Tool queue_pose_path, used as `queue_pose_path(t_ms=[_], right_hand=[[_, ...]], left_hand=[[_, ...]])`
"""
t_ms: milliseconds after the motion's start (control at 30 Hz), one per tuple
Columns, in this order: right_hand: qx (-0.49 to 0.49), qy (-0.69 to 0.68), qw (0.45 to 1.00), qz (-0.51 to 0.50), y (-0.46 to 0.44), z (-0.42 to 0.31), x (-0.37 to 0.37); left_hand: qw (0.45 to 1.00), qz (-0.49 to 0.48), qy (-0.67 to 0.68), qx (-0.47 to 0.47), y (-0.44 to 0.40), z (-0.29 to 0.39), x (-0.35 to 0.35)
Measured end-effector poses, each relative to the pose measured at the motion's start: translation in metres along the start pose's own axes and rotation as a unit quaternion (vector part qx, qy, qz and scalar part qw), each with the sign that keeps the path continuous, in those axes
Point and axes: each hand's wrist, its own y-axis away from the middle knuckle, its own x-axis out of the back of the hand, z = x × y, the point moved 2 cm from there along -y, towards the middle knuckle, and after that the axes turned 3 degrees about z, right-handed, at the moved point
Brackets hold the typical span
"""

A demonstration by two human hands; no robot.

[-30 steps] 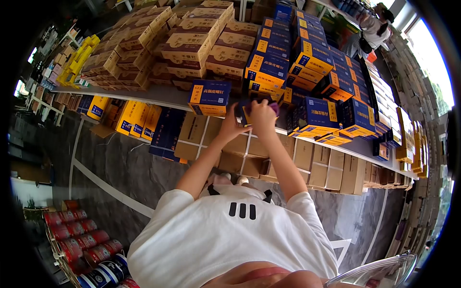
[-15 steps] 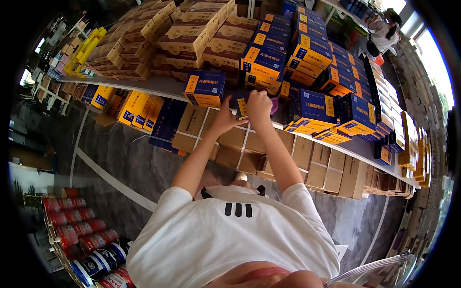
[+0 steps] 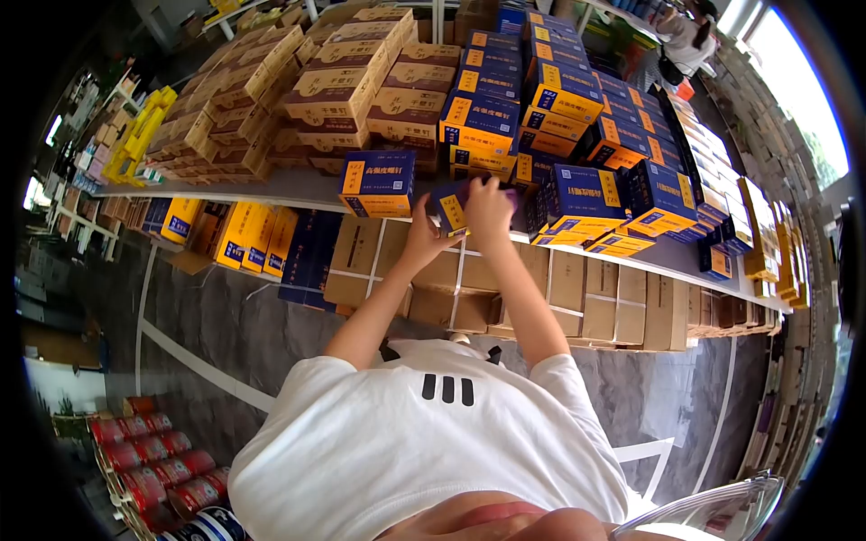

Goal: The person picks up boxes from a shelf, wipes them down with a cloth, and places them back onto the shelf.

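A small blue and yellow screw box (image 3: 449,207) sits tilted between my two hands at the shelf's front edge. My left hand (image 3: 428,236) grips its left side and lower corner, thumb and fingers around it. On the box's right side, my right hand (image 3: 488,215) is closed, its fingers bent over a purple cloth-like piece (image 3: 511,195) that shows only partly behind the hand. Just left of my left hand stands a larger blue and yellow screw box (image 3: 377,184). To the right are stacked boxes of the same colours (image 3: 582,200).
Brown cartons (image 3: 334,90) are piled at the back left of the grey shelf (image 3: 271,191). Plain cardboard boxes (image 3: 564,288) line the level beneath. Red cans (image 3: 144,487) stand on a rack at lower left. Another person (image 3: 687,41) is at the far upper right.
The small box has turned and shows more of its yellow label. My right hand has shifted slightly over it, and less purple shows. The whole view has shifted a little.
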Motion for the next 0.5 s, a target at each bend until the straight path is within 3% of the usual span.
queue_pose_path(t_ms=[100,167,233,300,333,400,500], right_hand=[[0.101,-0.097,0.990,0.032,0.033,-0.029,0.011],[0.092,-0.134,0.987,0.011,0.045,-0.024,0.020],[0.072,-0.185,0.980,-0.001,0.044,-0.012,0.022],[0.009,-0.185,0.982,-0.025,0.037,0.010,0.030],[-0.004,-0.160,0.987,-0.009,0.033,0.018,0.028],[-0.028,-0.120,0.992,-0.011,0.024,0.023,0.027],[0.014,-0.069,0.997,-0.008,0.024,0.000,0.013]], left_hand=[[0.999,-0.026,0.028,0.011,0.007,0.002,0.003],[0.994,0.009,0.106,-0.035,0.007,0.013,0.004],[0.993,0.014,0.088,-0.073,0.006,0.019,0.007],[1.000,-0.001,-0.024,0.011,0.007,0.025,0.011],[0.999,0.020,0.013,-0.037,0.006,0.024,0.007],[0.999,0.019,0.012,-0.029,0.007,0.020,0.006],[0.999,0.027,0.013,-0.034,0.007,0.018,0.006]])
